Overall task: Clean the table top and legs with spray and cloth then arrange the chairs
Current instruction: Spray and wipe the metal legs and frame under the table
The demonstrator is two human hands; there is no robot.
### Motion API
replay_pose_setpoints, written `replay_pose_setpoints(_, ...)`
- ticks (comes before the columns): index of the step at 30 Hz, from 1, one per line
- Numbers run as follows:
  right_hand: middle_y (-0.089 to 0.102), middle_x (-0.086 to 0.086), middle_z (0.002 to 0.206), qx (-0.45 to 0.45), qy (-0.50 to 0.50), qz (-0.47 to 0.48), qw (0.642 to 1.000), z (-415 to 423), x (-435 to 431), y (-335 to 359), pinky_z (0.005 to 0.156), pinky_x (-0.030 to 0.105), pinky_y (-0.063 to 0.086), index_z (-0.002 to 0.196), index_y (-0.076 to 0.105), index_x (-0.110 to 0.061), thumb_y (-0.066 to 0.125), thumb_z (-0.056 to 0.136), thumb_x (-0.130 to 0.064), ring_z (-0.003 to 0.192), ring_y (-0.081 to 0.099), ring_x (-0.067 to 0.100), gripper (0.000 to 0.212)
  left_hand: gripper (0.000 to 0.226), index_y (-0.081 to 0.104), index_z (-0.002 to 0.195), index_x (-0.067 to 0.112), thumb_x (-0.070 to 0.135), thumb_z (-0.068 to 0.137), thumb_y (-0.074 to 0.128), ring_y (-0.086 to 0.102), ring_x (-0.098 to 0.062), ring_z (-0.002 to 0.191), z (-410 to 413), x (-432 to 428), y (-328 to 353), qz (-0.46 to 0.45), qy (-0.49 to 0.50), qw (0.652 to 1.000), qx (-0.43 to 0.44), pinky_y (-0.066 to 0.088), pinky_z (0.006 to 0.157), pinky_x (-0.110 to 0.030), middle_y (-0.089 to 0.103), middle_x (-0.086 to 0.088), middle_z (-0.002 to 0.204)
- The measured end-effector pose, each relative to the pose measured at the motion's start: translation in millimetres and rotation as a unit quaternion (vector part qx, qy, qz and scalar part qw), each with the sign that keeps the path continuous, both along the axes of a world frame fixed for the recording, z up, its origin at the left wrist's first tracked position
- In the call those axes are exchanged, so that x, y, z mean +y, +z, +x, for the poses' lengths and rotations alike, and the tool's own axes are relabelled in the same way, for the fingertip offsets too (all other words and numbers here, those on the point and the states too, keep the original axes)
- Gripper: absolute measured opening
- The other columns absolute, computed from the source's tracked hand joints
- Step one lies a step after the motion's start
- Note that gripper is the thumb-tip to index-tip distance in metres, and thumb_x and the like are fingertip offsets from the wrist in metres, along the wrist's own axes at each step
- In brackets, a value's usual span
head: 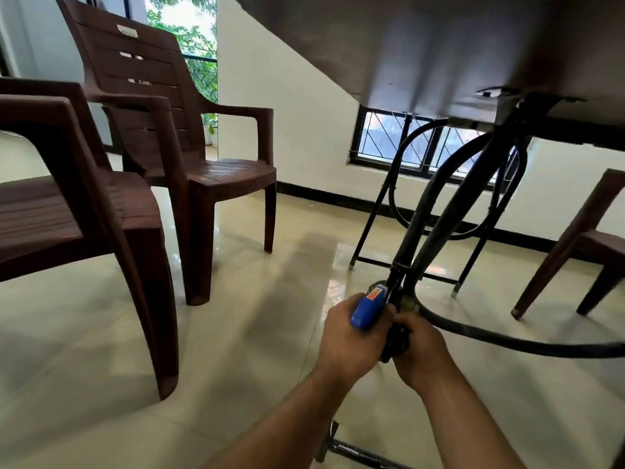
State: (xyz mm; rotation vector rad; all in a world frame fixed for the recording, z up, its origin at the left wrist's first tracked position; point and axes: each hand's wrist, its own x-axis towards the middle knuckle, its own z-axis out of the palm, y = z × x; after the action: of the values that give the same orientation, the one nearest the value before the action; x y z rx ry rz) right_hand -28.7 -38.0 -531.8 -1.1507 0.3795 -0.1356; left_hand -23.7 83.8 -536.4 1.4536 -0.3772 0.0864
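Viewpoint: low, under the table top (422, 45), looking along the floor (236, 316).
Left hand (348, 340): fingers closed round a blue spray bottle (367, 308), nozzle end just beside the leg.
Right hand (422, 350): fingers curled round a dark cloth (395, 343), pressing it against the lower part of the black metal table leg (436, 211).
Step in hand: judged to be wiping the leg near its foot.
Container: the spray bottle is the only one in view. Its body is opaque, so the fill level cannot be told.
Chairs: two brown plastic chairs (162, 130) stand at left, well apart from the table. A third chair (581, 238) stands at right. None is arranged yet.
Risk 1: spray landing on the glossy tiles could leave a slippery patch.
Risk 2: the bottle is crowded against the leg and the cloth hand, so a knock could loosen the hold.
Risk 3: the table top is low overhead, so rising carelessly could strike the head.
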Motion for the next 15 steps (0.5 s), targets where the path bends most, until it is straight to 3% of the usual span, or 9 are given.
replay_pose_setpoints(2, 0.058, 0.015, 0.078, -0.004, -0.013, 0.022, 1.0, 1.9, 4.0, -4.4, 0.054, 0.034, 0.04, 0.103, 0.065, -0.003, 0.05, 0.087, -0.003, 0.062, 0.055, 0.023, 0.022, 0.017, 0.068, 0.084, 0.012, 0.026, 0.093, 0.071, 0.06, -0.013, 0.057, 0.0, 2.8, 0.1, -0.013, -0.013, 1.0, 0.0, 0.052, 0.056, -0.03, 0.062, 0.002, 0.063)
replay_pose_setpoints(5, 0.061, 0.02, 0.081, 0.036, -0.017, -0.017, 0.999, 1.7, 9.3, -14.1, 0.061, 0.036, 0.045, 0.106, 0.064, 0.003, 0.051, 0.084, 0.001, 0.071, 0.059, 0.029, 0.025, 0.026, 0.067, 0.075, 0.014, 0.035, 0.09, 0.068, 0.054, -0.016, 0.056, -0.8, 3.8, -0.6, -0.015, -0.002, 1.0, -0.013, 0.047, 0.056, -0.036, 0.059, 0.001, 0.06)
replay_pose_setpoints(7, 0.066, 0.021, 0.081, 0.059, -0.013, -0.046, 0.997, -1.1, 7.3, -15.1, 0.063, 0.036, 0.05, 0.108, 0.064, 0.005, 0.051, 0.083, 0.005, 0.076, 0.062, 0.031, 0.029, 0.021, 0.069, 0.08, 0.018, 0.037, 0.088, 0.068, 0.059, -0.019, 0.06, -2.3, 2.2, -0.6, -0.024, -0.002, 0.999, -0.029, 0.053, 0.061, -0.039, 0.063, 0.0, 0.066)
replay_pose_setpoints(9, 0.066, 0.015, 0.07, 0.054, -0.029, -0.046, 0.997, -3.8, 3.7, -5.5, 0.054, 0.035, 0.05, 0.101, 0.066, 0.002, 0.049, 0.081, 0.009, 0.065, 0.064, 0.026, 0.027, 0.018, 0.068, 0.085, 0.014, 0.031, 0.091, 0.068, 0.06, -0.021, 0.062, -4.1, 1.3, -0.8, -0.039, -0.013, 0.999, -0.032, 0.055, 0.061, -0.037, 0.063, -0.002, 0.068)
replay_pose_setpoints(11, 0.062, 0.01, 0.059, 0.058, -0.084, -0.084, 0.991, -8.6, 3.7, 13.8, 0.044, 0.031, 0.047, 0.089, 0.065, -0.001, 0.049, 0.081, 0.008, 0.051, 0.06, 0.023, 0.02, 0.022, 0.065, 0.082, 0.005, 0.023, 0.094, 0.066, 0.053, -0.022, 0.056, -4.8, 1.2, -1.2, -0.043, -0.027, 0.998, -0.027, 0.049, 0.054, -0.037, 0.057, -0.004, 0.062)
replay_pose_setpoints(13, 0.06, 0.011, 0.061, 0.055, -0.166, -0.15, 0.973, -11.1, 7.5, 28.6, 0.051, 0.033, 0.049, 0.079, 0.063, -0.004, 0.051, 0.081, 0.003, 0.056, 0.06, 0.027, 0.015, 0.03, 0.06, 0.08, -0.001, 0.024, 0.096, 0.064, 0.046, -0.028, 0.052, -4.4, 2.2, -1.3, -0.043, -0.017, 0.999, -0.027, 0.046, 0.051, -0.04, 0.052, -0.012, 0.058)
replay_pose_setpoints(15, 0.058, 0.006, 0.063, -0.059, -0.284, -0.221, 0.931, -14.2, 19.2, 46.5, 0.06, 0.033, 0.046, 0.07, 0.059, -0.006, 0.05, 0.081, 0.0, 0.062, 0.058, 0.023, 0.016, 0.034, 0.058, 0.08, 0.0, 0.029, 0.097, 0.062, 0.046, -0.028, 0.051, -4.3, 4.6, 1.3, -0.048, 0.009, 0.998, -0.031, 0.046, 0.05, -0.044, 0.05, -0.022, 0.06)
